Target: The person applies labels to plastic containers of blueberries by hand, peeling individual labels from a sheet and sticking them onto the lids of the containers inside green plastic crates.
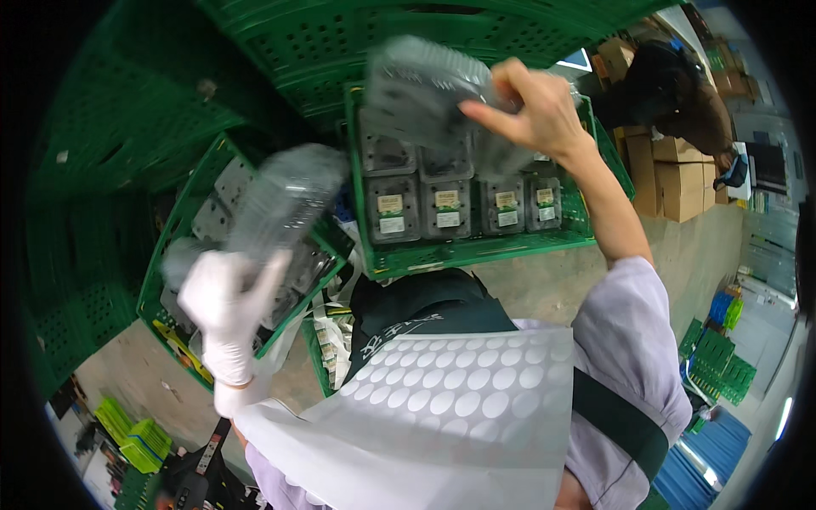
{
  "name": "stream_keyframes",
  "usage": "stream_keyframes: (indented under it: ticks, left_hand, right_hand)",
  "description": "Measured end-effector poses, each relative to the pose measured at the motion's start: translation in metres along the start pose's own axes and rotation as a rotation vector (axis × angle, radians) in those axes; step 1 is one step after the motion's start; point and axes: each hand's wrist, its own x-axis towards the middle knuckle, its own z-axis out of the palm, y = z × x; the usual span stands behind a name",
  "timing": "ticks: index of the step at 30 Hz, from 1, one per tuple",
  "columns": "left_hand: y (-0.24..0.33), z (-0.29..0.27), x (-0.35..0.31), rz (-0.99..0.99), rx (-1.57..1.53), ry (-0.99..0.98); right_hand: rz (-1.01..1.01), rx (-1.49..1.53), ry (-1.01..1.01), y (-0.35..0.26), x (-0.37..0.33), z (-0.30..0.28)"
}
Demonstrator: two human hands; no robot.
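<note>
Boxes [293,187] are pinched by left hand [225,306] and right hand [544,106], apparently mid-transfer, over left crate's [181,202] right edge and right crate's [476,253] rear edge, so steady grips are called for.

Twos, fours and ones

Two hands [544,110]; at least two raised clear boxes [293,191]; two green crates [484,256] beneath them; four labelled boxes [447,210] in one crate's front row; one sticker sheet [459,378]; one co-worker [659,89].
</note>
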Motion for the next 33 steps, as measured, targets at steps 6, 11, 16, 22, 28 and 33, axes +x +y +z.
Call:
stream_keyframes:
  ticks: [6, 11, 16, 22, 28, 33]
  left_hand:
    - [0.104, 0.138, 0.05, 0.23, -0.417, -0.362]
    - [0.107, 0.262, 0.06, 0.032, -0.481, -1.102]
    - [0.067, 0.376, 0.043, -0.253, -0.472, -1.223]
    - [0.051, 0.397, -0.011, 0.125, -0.04, -0.684]
    - [0.055, 0.297, -0.03, -0.145, -0.191, -0.215]
    - [0.054, 0.163, -0.092, -0.451, -0.222, 0.04]
  right_hand:
    - [0.207, 0.035, -0.513, 0.085, -0.14, -0.041]
    - [0.539, 0.401, -0.898, 0.14, -0.22, 0.016]
    - [0.753, 0.45, -0.885, 0.173, -0.295, 0.133]
    - [0.5, 0.025, -0.341, 0.138, -0.306, 0.137]
    - [0.645, 0.032, -0.263, 0.078, -0.246, 0.124]
    - [0.576, 0.609, -0.202, -0.023, -0.122, 0.141]
